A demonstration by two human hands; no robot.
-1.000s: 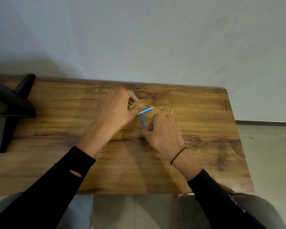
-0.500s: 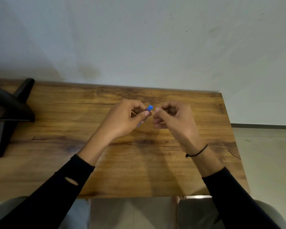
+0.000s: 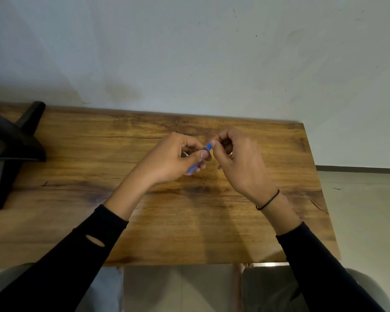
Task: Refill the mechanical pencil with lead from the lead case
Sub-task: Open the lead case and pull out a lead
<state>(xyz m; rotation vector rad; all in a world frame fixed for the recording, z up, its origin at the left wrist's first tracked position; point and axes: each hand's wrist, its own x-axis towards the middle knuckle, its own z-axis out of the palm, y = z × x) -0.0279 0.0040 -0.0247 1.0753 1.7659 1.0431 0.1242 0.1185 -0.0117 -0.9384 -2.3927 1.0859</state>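
From the head camera, the one view there is, both hands are up off the wooden surface and meeting above its middle. A second ago they were down on the wood among small loose parts; half a second ago they had lifted and drawn close; now they touch at the blue mechanical pencil. I read that as picking-up done and the fiddly end work begun, either feeding lead in or closing the top, though no lead is visible at this size.

The left hand has its fingers clamped round the pencil's barrel, thumb pressed across it, and the pencil slants from below that hand up to the right. The right hand sits just right of the pencil's upper end, its fingers pinched together against the blue tip. Whether they hold a lead or a cap I cannot tell.

Counting: one pencil, two hands, one thin black band on the right wrist. The lead case does not show; it may be hidden behind the hands. The small bits seen earlier beside the pencil are not visible now either. Well to the left of the pencil, at the surface's far left edge, stands one black stand, partly cut off by the frame.
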